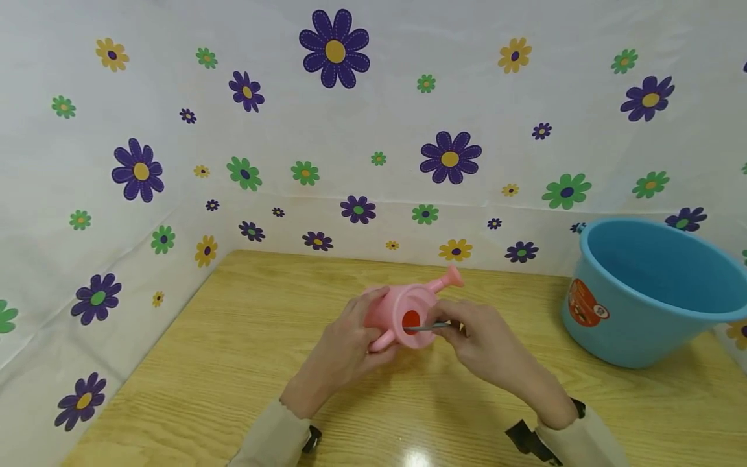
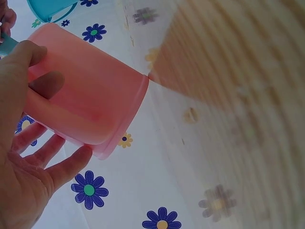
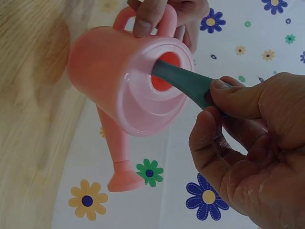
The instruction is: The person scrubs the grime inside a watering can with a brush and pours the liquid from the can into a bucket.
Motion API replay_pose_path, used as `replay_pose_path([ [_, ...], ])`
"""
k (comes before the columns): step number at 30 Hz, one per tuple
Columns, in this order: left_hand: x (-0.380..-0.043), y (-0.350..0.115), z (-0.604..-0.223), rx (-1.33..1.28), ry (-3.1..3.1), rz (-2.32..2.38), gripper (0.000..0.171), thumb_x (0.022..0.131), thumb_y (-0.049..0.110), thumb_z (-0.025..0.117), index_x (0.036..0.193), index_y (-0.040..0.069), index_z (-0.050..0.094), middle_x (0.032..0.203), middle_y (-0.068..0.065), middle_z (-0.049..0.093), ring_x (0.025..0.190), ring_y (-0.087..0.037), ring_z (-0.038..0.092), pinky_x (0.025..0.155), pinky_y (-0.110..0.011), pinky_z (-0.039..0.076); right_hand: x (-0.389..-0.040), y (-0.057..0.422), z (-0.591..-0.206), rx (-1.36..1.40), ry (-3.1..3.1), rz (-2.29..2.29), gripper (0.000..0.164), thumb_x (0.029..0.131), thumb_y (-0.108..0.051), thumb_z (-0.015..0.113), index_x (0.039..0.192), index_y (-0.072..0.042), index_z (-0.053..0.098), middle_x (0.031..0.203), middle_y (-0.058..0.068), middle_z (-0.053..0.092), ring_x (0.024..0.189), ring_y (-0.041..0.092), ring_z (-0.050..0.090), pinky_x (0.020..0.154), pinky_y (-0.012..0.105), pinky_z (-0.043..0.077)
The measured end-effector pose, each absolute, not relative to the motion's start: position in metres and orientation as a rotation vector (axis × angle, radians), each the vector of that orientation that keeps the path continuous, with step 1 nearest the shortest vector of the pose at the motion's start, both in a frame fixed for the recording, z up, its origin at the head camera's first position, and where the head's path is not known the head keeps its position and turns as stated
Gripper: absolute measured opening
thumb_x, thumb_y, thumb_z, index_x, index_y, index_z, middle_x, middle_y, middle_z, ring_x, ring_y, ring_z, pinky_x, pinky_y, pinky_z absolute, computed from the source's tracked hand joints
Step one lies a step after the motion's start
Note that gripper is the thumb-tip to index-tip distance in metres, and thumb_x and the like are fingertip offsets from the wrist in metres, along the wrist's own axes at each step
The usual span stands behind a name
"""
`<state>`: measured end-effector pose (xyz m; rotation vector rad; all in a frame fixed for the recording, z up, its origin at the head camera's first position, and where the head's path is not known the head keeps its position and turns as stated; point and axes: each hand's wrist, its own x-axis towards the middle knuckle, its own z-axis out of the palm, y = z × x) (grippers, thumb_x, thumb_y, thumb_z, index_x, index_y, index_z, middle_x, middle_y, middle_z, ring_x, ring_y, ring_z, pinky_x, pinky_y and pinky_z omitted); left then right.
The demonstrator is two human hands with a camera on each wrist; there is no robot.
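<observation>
A pink toy watering can (image 1: 382, 311) is tilted above the wooden table, its round top opening turned toward me. My left hand (image 1: 344, 340) grips it from the left side, with the thumb at the looped handle (image 3: 167, 21) and the fingers spread under the body in the left wrist view. Between thumb and fingers, my right hand (image 1: 481, 337) pinches the end of a teal, tapered tool (image 3: 183, 81). The tool's other end reaches through the opening into the can and is hidden there. The spout (image 3: 114, 138) points away from me.
A large blue bucket (image 1: 636, 324) with an orange label stands at the right of the wooden table (image 1: 233, 350). White sheeting (image 1: 379, 110) with printed flowers rises behind the table and along its left side.
</observation>
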<state>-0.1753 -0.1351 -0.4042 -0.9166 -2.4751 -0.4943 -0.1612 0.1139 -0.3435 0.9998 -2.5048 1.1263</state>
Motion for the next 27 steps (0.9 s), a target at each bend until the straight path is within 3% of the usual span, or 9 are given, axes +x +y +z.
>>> replay_pose_path([
  [7, -0.175, -0.136, -0.403, -0.915, -2.482, -0.505, 0.039, 0.088, 0.027, 0.079, 0.056, 0.014, 0.062, 0.149, -0.013, 0.052, 0.138, -0.032, 0.052, 0.101, -0.04, 0.058, -0.158, 0.12, -0.335, 1.008, -2.496, 1.084, 0.022, 0.088, 0.008, 0.071, 0.092, -0.014, 0.072, 0.082, -0.007, 0.07, 0.063, 0.001, 0.046, 0.054, 0.018, 0.044],
  [27, -0.175, -0.136, -0.404, -0.911, -2.48, -0.497, 0.037, 0.088, 0.028, 0.08, 0.057, 0.013, 0.064, 0.149, -0.013, 0.051, 0.137, -0.032, 0.052, 0.102, -0.041, 0.057, -0.156, 0.122, -0.329, 1.051, -2.492, 1.058, 0.026, 0.086, 0.011, 0.07, 0.095, -0.013, 0.074, 0.087, -0.003, 0.073, 0.069, 0.002, 0.05, 0.058, 0.019, 0.047],
])
